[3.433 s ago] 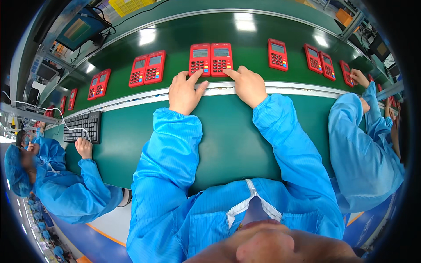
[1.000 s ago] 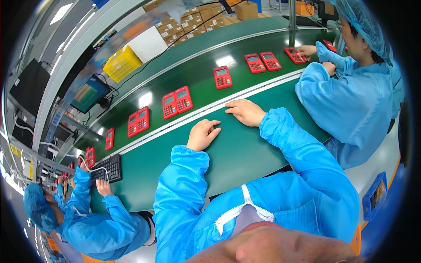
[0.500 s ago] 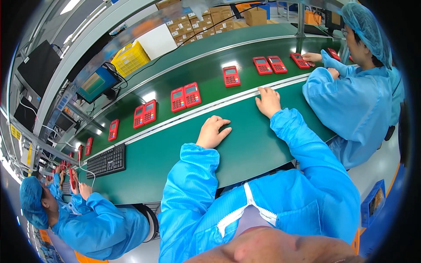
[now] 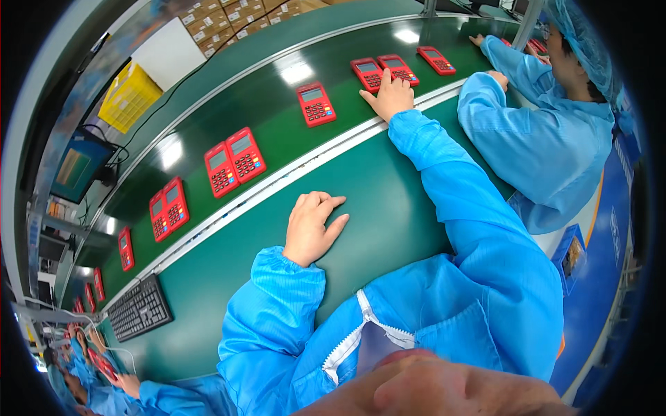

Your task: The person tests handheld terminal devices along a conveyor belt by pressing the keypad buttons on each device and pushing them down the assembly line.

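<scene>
My right hand point(image 4: 390, 98) reaches over the pale rail onto the dark green conveyor, its fingers spread. Its fingertips are at the lower end of two red card terminals standing side by side, the left terminal point(image 4: 368, 73) and the right terminal point(image 4: 399, 70); whether they touch is hard to tell. Each has a grey screen and a dark keypad. My left hand point(image 4: 313, 227) rests on the green worktop point(image 4: 374, 187), thumb and fingers apart, with nothing in it.
More red terminals lie along the belt, including a single terminal point(image 4: 316, 104) and a pair point(image 4: 234, 161) to the left. A black keyboard point(image 4: 141, 308) is on the worktop. A co-worker point(image 4: 527, 139) sits close on the right, others at far left. A yellow crate point(image 4: 130, 97) stands beyond.
My right hand has moved from the worktop's far edge forward to the paired terminals. My left hand stays on the worktop. The view has turned. The right-hand co-worker's hand has left a terminal.
</scene>
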### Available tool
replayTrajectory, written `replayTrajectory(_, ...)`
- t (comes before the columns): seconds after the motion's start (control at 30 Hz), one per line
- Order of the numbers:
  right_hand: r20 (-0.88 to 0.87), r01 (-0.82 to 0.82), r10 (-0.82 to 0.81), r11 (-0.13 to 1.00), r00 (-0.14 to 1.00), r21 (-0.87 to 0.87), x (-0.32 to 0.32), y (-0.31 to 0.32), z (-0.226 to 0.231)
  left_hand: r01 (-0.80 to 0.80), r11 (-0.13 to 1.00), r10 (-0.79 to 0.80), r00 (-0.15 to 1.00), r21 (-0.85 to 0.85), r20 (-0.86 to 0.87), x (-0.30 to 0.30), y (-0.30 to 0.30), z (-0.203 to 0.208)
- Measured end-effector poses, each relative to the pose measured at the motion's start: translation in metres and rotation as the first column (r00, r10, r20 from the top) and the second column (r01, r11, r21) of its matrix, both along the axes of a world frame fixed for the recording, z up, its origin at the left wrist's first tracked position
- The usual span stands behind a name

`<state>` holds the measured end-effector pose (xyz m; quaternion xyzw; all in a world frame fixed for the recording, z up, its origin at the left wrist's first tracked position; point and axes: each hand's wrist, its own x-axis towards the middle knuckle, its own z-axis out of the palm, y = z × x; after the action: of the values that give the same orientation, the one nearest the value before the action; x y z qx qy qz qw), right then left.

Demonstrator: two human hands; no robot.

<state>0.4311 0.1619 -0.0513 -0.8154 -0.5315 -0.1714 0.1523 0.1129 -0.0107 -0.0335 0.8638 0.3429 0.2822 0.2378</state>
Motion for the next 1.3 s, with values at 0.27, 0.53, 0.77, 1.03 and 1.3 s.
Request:
replayTrajectory(0.27, 0.050, 0.043, -0.045, 0.998, 0.998, 0.037, 0.001, 0.008, 0.010, 0.113, 0.994, -0.112, 0.988, -0.006, 0.111, 0.025, 0.046, 0.003)
replayTrajectory(0.53, 0.001, -0.196, 0.198, 0.973, 0.980, 0.118, 0.005, -0.029, 0.003, -0.091, 0.980, 0.046, 0.968, 0.176, 0.247, 0.053, 0.086, -0.006)
replayTrajectory(0.77, -0.037, -0.319, 0.326, 0.939, 0.945, 0.125, -0.038, -0.044, 0.012, -0.485, 0.852, 0.483, 0.874, 0.196, 0.061, 0.072, 0.137, -0.025)
replayTrajectory(1.03, -0.304, -0.388, 0.456, 0.884, 0.836, 0.259, -0.046, -0.048, -0.009, -0.530, 0.829, 0.546, 0.836, 0.181, -0.054, 0.089, 0.146, -0.014)
replayTrajectory(1.3, -0.366, -0.512, 0.612, 0.789, 0.701, 0.339, -0.043, -0.049, 0.004, -0.568, 0.799, 0.597, 0.788, 0.198, -0.152, 0.078, 0.134, 0.009)
